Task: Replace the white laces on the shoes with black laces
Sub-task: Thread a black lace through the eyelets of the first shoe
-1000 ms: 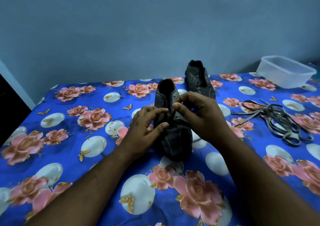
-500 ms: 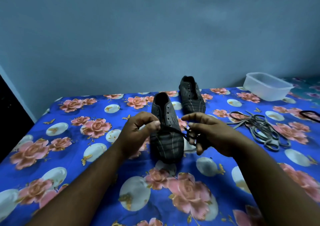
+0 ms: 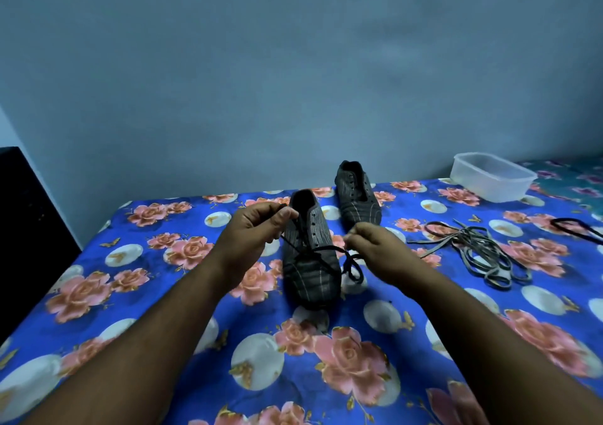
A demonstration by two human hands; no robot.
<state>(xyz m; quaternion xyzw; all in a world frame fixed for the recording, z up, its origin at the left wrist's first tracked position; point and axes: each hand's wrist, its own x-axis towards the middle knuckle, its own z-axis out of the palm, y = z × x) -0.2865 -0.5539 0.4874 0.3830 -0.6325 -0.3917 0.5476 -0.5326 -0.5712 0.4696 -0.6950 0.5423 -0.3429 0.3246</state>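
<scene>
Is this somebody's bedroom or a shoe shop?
Probably a bedroom at home, not a shop. The shoes sit on a flowery blue bedsheet, with a plain wall behind and a plastic tub nearby.

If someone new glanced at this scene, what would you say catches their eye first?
Most likely the two hands at the centre: the left hand and right hand each pinch an end of a black lace threaded through the near dark shoe. Next comes the bright blue floral sheet beneath everything, then the tangle of pale laces lying to the right.
</scene>
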